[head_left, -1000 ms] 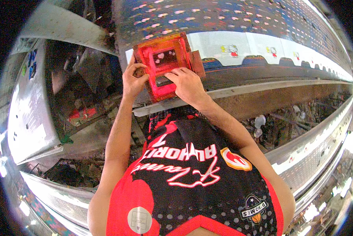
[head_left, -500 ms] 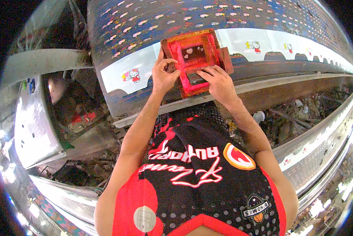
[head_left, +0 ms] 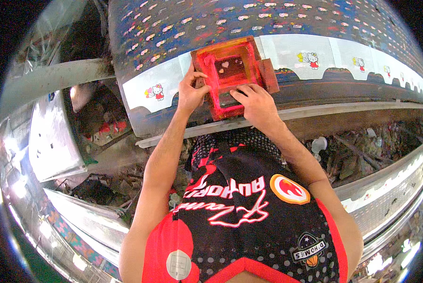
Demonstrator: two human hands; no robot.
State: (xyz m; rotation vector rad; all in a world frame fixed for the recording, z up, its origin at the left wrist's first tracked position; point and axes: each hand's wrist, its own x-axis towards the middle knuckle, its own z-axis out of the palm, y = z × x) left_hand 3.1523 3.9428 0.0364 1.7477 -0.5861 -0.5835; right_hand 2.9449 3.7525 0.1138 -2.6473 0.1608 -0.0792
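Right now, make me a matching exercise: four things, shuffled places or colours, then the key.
Things:
1. left hand
2. right hand
3. frame
4. cartoon-printed pieces

Places or colours:
A. white, in a row along the table
B. over the frame's near right part
C. at the frame's left edge
D. red, with a window-like opening

Pairs: 1-C, 2-B, 3-D, 4-A

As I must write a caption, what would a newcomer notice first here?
Probably the bright red frame near the top middle, with the left hand at its left edge and the right hand over its lower part. Next come white sheets with printed cats, lined along the table.
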